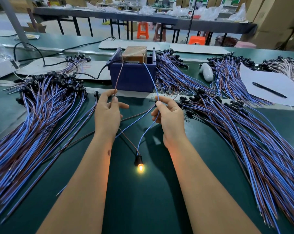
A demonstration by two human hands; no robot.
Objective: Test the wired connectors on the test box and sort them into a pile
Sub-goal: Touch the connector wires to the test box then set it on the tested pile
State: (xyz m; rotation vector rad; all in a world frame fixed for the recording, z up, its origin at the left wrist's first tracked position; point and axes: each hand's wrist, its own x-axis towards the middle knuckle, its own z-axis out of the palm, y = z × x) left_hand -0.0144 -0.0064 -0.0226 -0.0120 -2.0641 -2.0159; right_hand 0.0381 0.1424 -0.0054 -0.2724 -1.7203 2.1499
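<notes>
test box between wire piles, behind hands

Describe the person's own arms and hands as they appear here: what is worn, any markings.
Both forearms are bare right down to the lower edge of the picture; no sleeve shows. The left hand and right hand wear no gloves, rings, watch or wristband. The left forearm bears a small dark mark. An orange glow from the lit bulb falls on both inner forearms.

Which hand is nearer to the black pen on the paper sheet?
Right. The right hand pinches the blue wire mid-table, with the pen off to its right. The left hand, pinching the brown wire, sits farther left.
</notes>
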